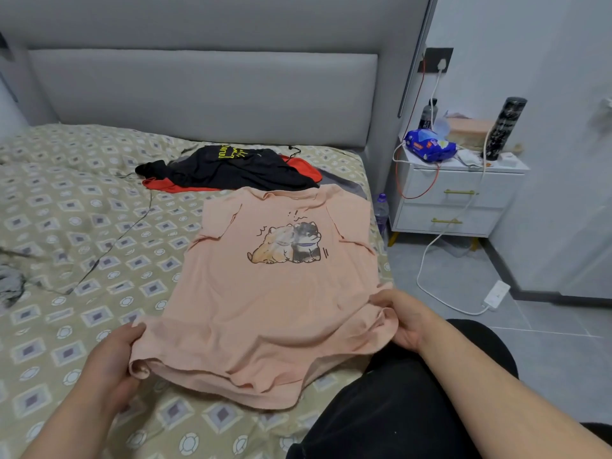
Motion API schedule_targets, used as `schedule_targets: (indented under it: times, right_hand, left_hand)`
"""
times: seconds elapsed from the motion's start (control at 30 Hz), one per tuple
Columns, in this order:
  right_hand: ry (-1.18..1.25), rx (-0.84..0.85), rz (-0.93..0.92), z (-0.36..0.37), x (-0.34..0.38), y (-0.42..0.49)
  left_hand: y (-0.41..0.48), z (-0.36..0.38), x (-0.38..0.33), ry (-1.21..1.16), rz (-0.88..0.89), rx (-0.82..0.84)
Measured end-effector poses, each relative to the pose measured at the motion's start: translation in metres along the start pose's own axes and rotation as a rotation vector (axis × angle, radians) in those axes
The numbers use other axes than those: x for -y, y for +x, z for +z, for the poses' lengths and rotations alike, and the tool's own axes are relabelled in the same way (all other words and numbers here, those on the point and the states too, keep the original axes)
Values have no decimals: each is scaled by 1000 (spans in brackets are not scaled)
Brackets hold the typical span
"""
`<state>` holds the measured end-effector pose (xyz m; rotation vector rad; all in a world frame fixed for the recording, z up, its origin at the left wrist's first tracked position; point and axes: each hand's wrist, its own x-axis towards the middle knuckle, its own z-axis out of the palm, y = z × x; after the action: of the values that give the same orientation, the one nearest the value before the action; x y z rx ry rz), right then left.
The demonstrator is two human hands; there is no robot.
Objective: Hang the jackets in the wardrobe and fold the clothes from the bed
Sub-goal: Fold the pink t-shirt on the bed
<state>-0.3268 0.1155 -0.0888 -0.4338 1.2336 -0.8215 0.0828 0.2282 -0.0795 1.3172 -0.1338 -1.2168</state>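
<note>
A peach T-shirt [275, 293] with a cartoon of two dogs lies spread face up on the patterned bed cover [76, 226], collar toward the headboard. My left hand [114, 359] grips its lower left hem corner. My right hand [402, 321] grips the lower right hem corner, the fabric bunched under the fingers. Behind the shirt lies a pile of clothes: a black garment with yellow print [231, 168] on top of a red one [303, 168] and a grey one [341, 182].
A grey padded headboard [205, 94] stands at the back. A thin black cable [116, 240] runs across the cover. At the right are a white nightstand [460, 200] with bottles and a blue packet, a water bottle [381, 212], and a white power strip [496, 294] on the floor.
</note>
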Motion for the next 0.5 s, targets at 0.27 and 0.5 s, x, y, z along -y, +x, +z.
schedule_targets:
  times: [0.27,0.5]
  right_hand:
    - [-21,159,17,-10,18,-18]
    - [358,85,-208,-22,22,-7]
  left_hand:
    - [-7,7,-27,-147,92,115]
    - [7,14,-27,138,246,57]
